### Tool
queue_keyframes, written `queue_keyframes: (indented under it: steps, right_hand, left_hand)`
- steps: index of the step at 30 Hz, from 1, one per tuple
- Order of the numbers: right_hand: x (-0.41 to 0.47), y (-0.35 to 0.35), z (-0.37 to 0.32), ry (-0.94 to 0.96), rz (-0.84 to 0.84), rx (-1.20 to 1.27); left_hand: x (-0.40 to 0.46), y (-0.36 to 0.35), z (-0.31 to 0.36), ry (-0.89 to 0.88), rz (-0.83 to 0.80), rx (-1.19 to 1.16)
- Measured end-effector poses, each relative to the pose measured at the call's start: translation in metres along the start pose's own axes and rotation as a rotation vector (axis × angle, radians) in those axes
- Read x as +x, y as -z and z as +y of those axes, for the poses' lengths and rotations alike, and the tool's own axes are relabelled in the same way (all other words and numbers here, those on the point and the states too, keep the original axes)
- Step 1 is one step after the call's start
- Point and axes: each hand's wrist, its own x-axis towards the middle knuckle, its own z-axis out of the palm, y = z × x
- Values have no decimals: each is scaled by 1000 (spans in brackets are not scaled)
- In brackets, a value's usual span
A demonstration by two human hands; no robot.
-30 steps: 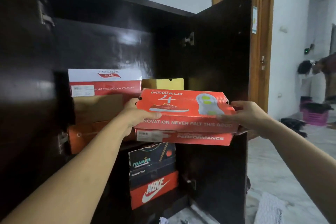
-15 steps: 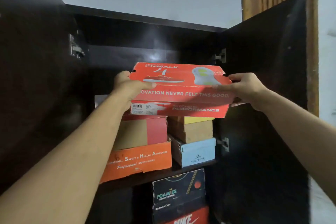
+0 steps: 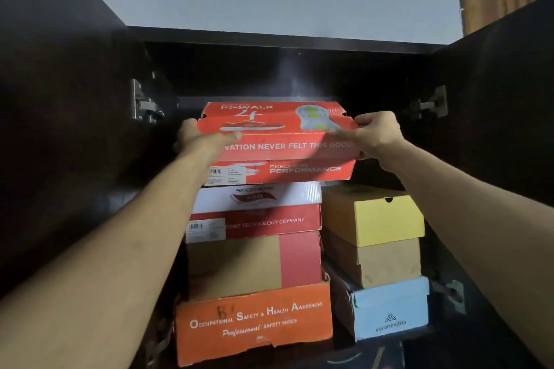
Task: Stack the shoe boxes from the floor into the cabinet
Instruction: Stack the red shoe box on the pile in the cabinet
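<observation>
1. I hold the red GoWalk shoe box at both ends inside the dark cabinet, just above the white-and-red Skechers box.
2. My left hand grips its left end, thumb lying along the lid's front edge; my right hand pinches the right end, fingers curled over the lid.
3. Whether the red box already rests on the Skechers box or hangs just clear of it, I cannot tell.
4. Under the Skechers box sit a brown-and-red box and an orange safety-shoes box.
5. Right of the Skechers box stands a lower stack: yellow-fronted box on a plain brown box on a blue box.
</observation>
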Motion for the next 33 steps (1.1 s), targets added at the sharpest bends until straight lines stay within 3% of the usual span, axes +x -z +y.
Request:
queue_keyframes:
  steps: [5, 11, 21, 25, 27, 30, 33]
  right_hand:
    - [33, -42, 13, 40, 3, -2]
    - [63, -83, 27, 42, 49, -52]
    - [67, -105, 38, 90, 74, -118]
    - [58, -103, 37, 109, 45, -166]
    - [51, -97, 36, 120, 24, -191]
    - [38, -78, 37, 116, -22, -256]
    - [20, -52, 39, 81, -87, -346]
  left_hand:
    - [33, 2, -30, -19, 85, 39]
    - [57, 3, -51, -197, 198, 220]
    - [63, 5, -67, -258, 70, 303]
    - [54, 4, -73, -257, 87, 706]
    - [44, -3, -75, -357, 115, 828]
    - [21, -22, -73, -460, 94, 813]
    - [-9, -43, -69, -501, -38, 765]
